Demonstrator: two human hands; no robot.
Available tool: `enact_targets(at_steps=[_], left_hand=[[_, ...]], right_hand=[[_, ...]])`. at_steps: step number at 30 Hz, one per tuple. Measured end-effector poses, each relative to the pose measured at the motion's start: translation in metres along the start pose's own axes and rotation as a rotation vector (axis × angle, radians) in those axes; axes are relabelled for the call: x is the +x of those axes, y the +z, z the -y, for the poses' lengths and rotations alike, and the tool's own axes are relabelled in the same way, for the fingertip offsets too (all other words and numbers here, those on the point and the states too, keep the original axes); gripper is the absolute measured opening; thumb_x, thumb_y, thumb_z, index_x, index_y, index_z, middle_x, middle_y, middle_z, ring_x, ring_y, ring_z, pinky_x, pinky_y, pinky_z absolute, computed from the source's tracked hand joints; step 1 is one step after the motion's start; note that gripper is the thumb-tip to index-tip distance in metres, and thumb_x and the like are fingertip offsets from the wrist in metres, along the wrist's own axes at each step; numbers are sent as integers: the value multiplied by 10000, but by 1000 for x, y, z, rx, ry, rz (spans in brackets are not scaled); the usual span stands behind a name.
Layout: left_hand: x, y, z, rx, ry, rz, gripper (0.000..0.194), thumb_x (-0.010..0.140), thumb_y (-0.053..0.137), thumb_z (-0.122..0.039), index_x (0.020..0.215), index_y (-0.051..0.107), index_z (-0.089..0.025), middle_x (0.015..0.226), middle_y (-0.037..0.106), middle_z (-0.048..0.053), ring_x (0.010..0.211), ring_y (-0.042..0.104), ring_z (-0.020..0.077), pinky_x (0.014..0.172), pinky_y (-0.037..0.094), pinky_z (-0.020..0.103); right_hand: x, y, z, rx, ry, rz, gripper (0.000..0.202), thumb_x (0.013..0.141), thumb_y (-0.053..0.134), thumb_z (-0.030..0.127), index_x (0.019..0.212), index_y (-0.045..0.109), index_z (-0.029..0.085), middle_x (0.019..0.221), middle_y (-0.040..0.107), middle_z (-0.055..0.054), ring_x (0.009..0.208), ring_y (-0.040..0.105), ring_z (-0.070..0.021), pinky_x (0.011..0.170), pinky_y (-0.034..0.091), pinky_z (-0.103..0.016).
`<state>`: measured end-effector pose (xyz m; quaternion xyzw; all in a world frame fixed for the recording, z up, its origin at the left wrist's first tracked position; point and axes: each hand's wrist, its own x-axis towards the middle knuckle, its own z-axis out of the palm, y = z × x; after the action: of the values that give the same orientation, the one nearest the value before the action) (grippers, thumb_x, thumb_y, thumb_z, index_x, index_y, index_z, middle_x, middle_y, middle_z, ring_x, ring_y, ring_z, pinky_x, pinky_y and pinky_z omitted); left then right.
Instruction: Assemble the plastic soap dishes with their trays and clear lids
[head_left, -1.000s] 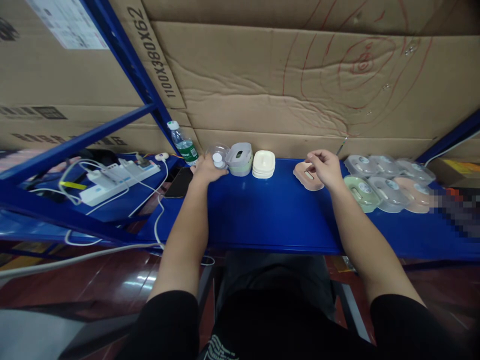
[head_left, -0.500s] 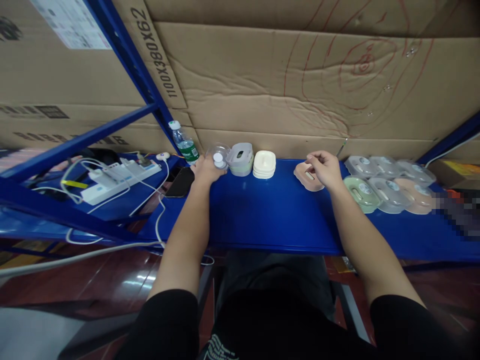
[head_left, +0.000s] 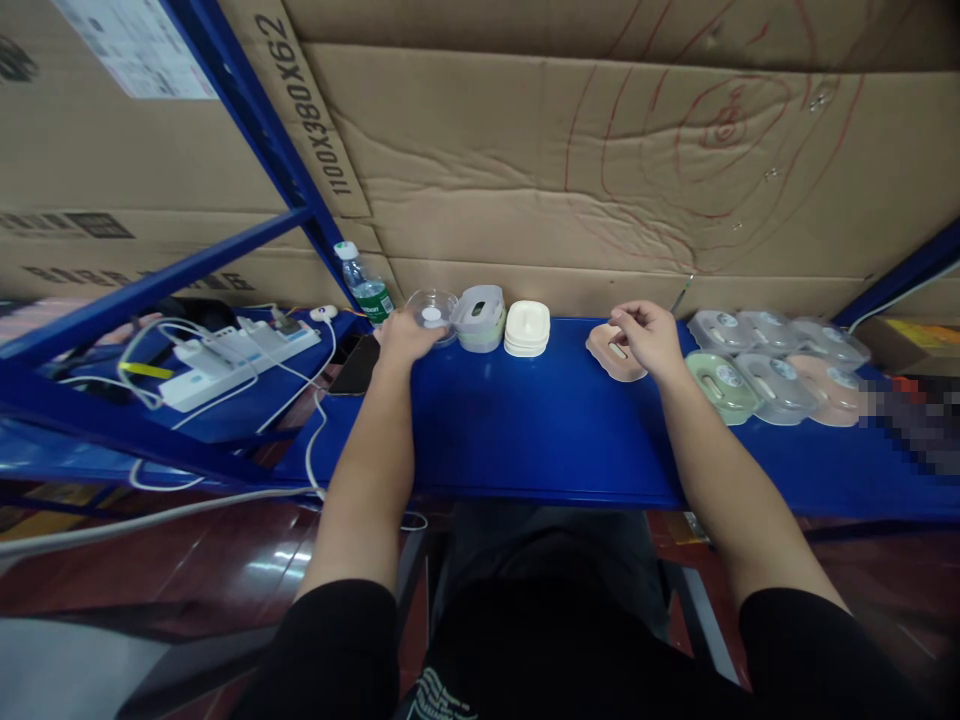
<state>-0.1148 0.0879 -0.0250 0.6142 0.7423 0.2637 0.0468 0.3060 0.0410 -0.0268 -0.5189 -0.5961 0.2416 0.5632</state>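
Observation:
My left hand [head_left: 405, 338] is at the back left of the blue shelf, its fingers closed on the near-left edge of a clear round plastic lid [head_left: 444, 303] that carries a white round sticker [head_left: 432, 315]. Right beside it stands a stack of greyish, see-through lidded containers [head_left: 480, 318]. Then comes a short stack of cream square lids [head_left: 527, 325]. Over the right part of a pink container [head_left: 609, 358], my right hand [head_left: 646, 335] is bent, thumb and forefinger together. Its palm side and lower fingers are hidden.
Several clear-lidded containers [head_left: 780, 385] in green, grey and pink stand in two rows at the right. A water bottle [head_left: 367, 285] and a dark phone [head_left: 354, 368] are left of my left hand. A power strip [head_left: 236, 365] with white cables lies farther left, beyond the blue frame.
My left hand has shifted slightly left, and the clear lid now shows more of its round outline. My right hand and the pink container hold nearly the same place.

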Motion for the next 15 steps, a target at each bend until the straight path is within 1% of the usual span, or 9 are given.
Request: enact_targets(at_steps=[3, 6, 8, 10, 12, 15], left_hand=[[4, 1, 2, -49, -59, 38, 658, 819, 795, -593, 1334, 752, -186, 1320, 763, 186, 1288, 688, 418, 1086, 529, 511], [6, 2, 4, -36, -69, 74, 694, 849, 736, -662, 1353, 749, -185, 1361, 746, 209, 1354, 651, 449, 1144, 477, 560], [6, 2, 4, 9, -57, 101, 764, 850, 709, -712, 1395, 722, -177, 1425, 709, 228, 1408, 605, 470, 1181, 425, 601], [5, 1, 4, 47, -54, 132, 807, 840, 706, -741, 1409, 706, -170, 1464, 679, 243, 1427, 577, 492, 1187, 393, 642], [4, 0, 4, 64, -47, 153, 790, 825, 736, -734, 1393, 708, -186, 1486, 663, 236, 1430, 565, 500, 1177, 387, 663], [2, 1, 6, 52, -22, 152, 754, 801, 814, -651, 1392, 691, -199, 1515, 642, 210, 1439, 539, 489, 1176, 371, 677]], right_hand=[[0, -1, -2, -86, -49, -21, 321, 866, 740, 546, 967, 748, 242, 844, 763, -32, 698, 733, -225, 737, 620, -417], [1, -5, -7, -332, -146, -29, 277, 895, 712, 504, 994, 765, 251, 938, 799, -64, 893, 761, -291, 902, 611, -501], [2, -7, -11, -529, -204, 26, 296, 908, 690, 483, 1054, 779, 241, 1056, 808, -106, 1046, 744, -348, 1005, 572, -561], [2, -8, -14, -695, -225, 106, 377, 914, 682, 494, 1147, 782, 215, 1191, 785, -160, 1169, 703, -405, 1063, 533, -606], [1, -9, -18, -814, -196, 184, 481, 912, 691, 548, 1236, 771, 202, 1292, 746, -196, 1240, 665, -446, 1084, 512, -633], [-1, -10, -24, -907, -92, 292, 624, 899, 703, 654, 1338, 740, 213, 1413, 689, -211, 1278, 643, -479, 1074, 510, -657]])
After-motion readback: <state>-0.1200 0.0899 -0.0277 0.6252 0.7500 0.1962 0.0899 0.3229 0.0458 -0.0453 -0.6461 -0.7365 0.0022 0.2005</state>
